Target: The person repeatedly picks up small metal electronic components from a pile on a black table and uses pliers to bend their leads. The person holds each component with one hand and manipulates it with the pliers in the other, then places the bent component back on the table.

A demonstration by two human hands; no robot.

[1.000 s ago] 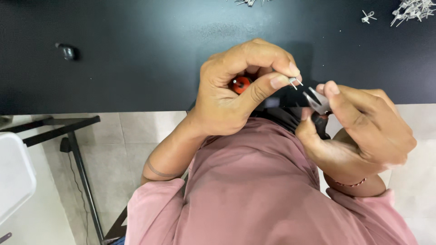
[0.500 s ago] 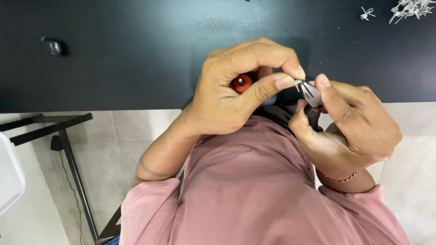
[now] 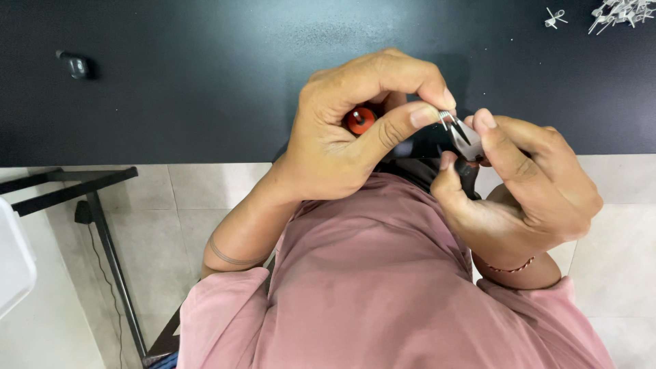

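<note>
Two hands meet close in front of my chest, just at the near edge of the black surface. I see my left hand curled into a loose fist, wrist bent so the knuckles face up toward the surface, with the forearm running down and left to the pink shirt. Thumb and forefinger of that hand are pressed together on a tiny silvery wire coil, and inside the curled palm sits a tool with a round red end, wrapped by the other fingers. Most of that tool is hidden, so I cannot tell its shape.

My right hand comes in from the right of the left hand, fingers bent, a thin red bracelet on the wrist. It is clenched around small pliers with dark handles; forefinger lies along the top and thumb presses from below. The metal tips of the pliers point up and left and reach the coil right at the left thumb's tip, so coil, thumb and pliers are touching. Whether the tips actually bite the coil I cannot tell.

Far from the left hand, up at the right corner of the surface, lies a heap of small metal pieces, with one lone piece just left of it. Well to the left of the left hand a small dark knob rests on the surface. Below the surface, left of my left forearm, a dark metal stand stands on the tiled floor.
</note>
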